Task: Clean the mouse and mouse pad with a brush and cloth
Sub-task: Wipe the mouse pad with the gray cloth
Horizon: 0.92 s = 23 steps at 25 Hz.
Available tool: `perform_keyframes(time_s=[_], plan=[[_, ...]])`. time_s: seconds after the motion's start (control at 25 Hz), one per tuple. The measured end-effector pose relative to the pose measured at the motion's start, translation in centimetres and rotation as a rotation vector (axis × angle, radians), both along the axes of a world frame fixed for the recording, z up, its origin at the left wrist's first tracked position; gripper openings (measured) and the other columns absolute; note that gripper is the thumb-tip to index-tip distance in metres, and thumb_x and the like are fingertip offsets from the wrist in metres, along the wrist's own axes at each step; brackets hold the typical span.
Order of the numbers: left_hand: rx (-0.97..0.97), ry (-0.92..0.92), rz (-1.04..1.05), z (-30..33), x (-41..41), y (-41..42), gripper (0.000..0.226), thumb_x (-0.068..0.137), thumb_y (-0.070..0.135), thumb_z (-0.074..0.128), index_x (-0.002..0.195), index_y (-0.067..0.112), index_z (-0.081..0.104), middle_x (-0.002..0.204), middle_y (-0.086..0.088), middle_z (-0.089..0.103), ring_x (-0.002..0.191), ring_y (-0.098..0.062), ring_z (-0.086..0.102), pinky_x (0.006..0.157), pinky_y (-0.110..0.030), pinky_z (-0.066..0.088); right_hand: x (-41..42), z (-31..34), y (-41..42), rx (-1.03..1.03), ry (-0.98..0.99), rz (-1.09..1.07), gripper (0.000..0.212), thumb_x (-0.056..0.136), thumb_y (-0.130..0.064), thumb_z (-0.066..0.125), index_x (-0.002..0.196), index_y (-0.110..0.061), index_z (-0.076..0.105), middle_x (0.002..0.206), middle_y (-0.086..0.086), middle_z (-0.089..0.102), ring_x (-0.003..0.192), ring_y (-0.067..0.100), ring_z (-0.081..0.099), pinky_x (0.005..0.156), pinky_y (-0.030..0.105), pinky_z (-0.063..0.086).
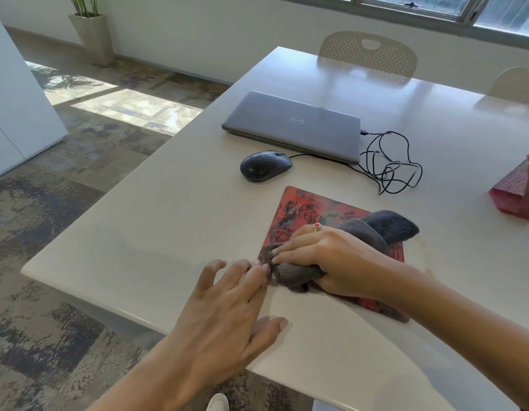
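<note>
A red mouse pad (301, 212) with dark patterns lies on the white table. My right hand (325, 259) grips a bunched dark grey cloth (387, 226) and presses it onto the pad's near left corner. My left hand (227, 307) rests flat on the table with its fingers spread, the fingertips touching the pad's left corner beside the cloth. A black wired mouse (264, 166) sits on the table beyond the pad, apart from both hands. No brush is visible.
A closed grey laptop (292, 126) lies behind the mouse, with a tangled black cable (390, 164) to its right. A red paper bag (515, 194) stands at the right edge. Two chairs (367, 54) are at the table's (168, 232) far side. The table's left edge drops to carpet.
</note>
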<state>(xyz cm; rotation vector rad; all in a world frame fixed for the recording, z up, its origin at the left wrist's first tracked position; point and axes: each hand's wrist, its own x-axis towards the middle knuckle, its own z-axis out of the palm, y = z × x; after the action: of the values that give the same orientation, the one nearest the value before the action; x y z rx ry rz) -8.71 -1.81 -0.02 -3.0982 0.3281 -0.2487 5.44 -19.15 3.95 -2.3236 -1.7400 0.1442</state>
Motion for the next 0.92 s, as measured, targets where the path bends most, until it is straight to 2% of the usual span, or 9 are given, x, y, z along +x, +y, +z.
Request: perform_keyframes(time_s=[0.08,0.16,0.28,0.4,0.52,0.64,0.72,0.84,0.92], plan=[[0.016,-0.025,0.004,-0.2,-0.1,-0.1,0.066,0.091,0.055,0.033,0.119,0.004,0.064,0.116,-0.001,0.063,0.109,-0.019,0.059,0.098,-0.041,0.029,1.5,0.4,-0.6,-0.013,-0.017,-0.083,0.041,0.067,0.003,0.070,0.104,-0.016,0.074,0.110,-0.005,0.071,0.105,0.012,0.060,0.097,0.027,0.044],[0.019,-0.040,0.008,-0.4,-0.2,-0.2,0.067,0.090,0.055,0.032,0.117,0.003,0.065,0.115,-0.001,0.064,0.108,-0.020,0.061,0.099,-0.042,0.028,2.8,0.6,0.0,0.004,-0.051,-0.167,0.045,0.064,0.009,0.065,0.102,-0.013,0.074,0.109,-0.004,0.071,0.107,0.014,0.060,0.099,0.032,0.043],[0.013,-0.063,0.010,-0.5,-0.1,-0.5,0.069,0.089,0.056,0.032,0.116,0.002,0.065,0.114,-0.002,0.064,0.106,-0.020,0.062,0.098,-0.043,0.028,1.7,0.2,1.4,0.008,-0.063,-0.156,0.039,0.069,0.002,0.068,0.104,-0.015,0.073,0.110,-0.004,0.071,0.107,0.014,0.059,0.100,0.026,0.040],[0.017,-0.071,0.009,-0.5,-0.2,-0.4,0.069,0.090,0.056,0.031,0.115,0.002,0.066,0.113,-0.003,0.064,0.106,-0.021,0.062,0.098,-0.043,0.028,-0.5,-0.6,-0.1,0.019,0.049,-0.049,0.030,0.071,-0.012,0.074,0.101,-0.018,0.073,0.107,-0.008,0.071,0.100,0.009,0.058,0.093,0.020,0.042],[0.030,-0.084,0.006,-0.6,-0.2,-0.4,0.070,0.090,0.055,0.031,0.117,0.001,0.065,0.114,-0.004,0.064,0.106,-0.021,0.062,0.099,-0.044,0.028,1.8,-0.1,-1.9,0.018,0.049,-0.167,0.042,0.067,0.004,0.068,0.102,-0.018,0.074,0.109,-0.007,0.071,0.105,0.010,0.060,0.097,0.031,0.046],[0.027,-0.067,0.014,-0.6,-0.2,-0.5,0.070,0.090,0.055,0.031,0.118,0.000,0.064,0.114,-0.004,0.064,0.106,-0.021,0.062,0.099,-0.045,0.028,3.8,0.3,-0.6,0.064,0.012,-0.306,0.042,0.065,0.009,0.063,0.100,-0.012,0.075,0.108,-0.001,0.072,0.105,0.016,0.063,0.093,0.037,0.048],[0.022,-0.076,0.016,-0.6,-0.1,-0.5,0.070,0.090,0.055,0.030,0.118,0.000,0.064,0.113,-0.004,0.064,0.106,-0.021,0.062,0.099,-0.044,0.028,2.6,0.0,0.9,0.058,0.017,-0.257,0.042,0.064,0.008,0.064,0.100,-0.012,0.074,0.107,0.000,0.072,0.104,0.016,0.062,0.096,0.033,0.046],[0.022,-0.070,0.020,-0.5,-0.1,-0.5,0.071,0.090,0.055,0.029,0.118,0.001,0.064,0.112,-0.004,0.064,0.105,-0.021,0.062,0.099,-0.044,0.028,-0.2,-1.0,-0.1,0.043,0.078,-0.104,0.033,0.067,-0.003,0.072,0.097,-0.017,0.074,0.105,-0.006,0.072,0.100,0.008,0.059,0.093,0.019,0.041],[0.020,-0.062,0.021,-0.5,-0.1,-0.4,0.071,0.090,0.055,0.028,0.119,0.001,0.064,0.112,-0.004,0.065,0.106,-0.021,0.062,0.099,-0.045,0.028,0.3,-0.6,-1.6,0.037,0.094,-0.122,0.038,0.067,0.000,0.072,0.100,-0.018,0.074,0.106,-0.008,0.072,0.102,0.008,0.059,0.094,0.021,0.043]])
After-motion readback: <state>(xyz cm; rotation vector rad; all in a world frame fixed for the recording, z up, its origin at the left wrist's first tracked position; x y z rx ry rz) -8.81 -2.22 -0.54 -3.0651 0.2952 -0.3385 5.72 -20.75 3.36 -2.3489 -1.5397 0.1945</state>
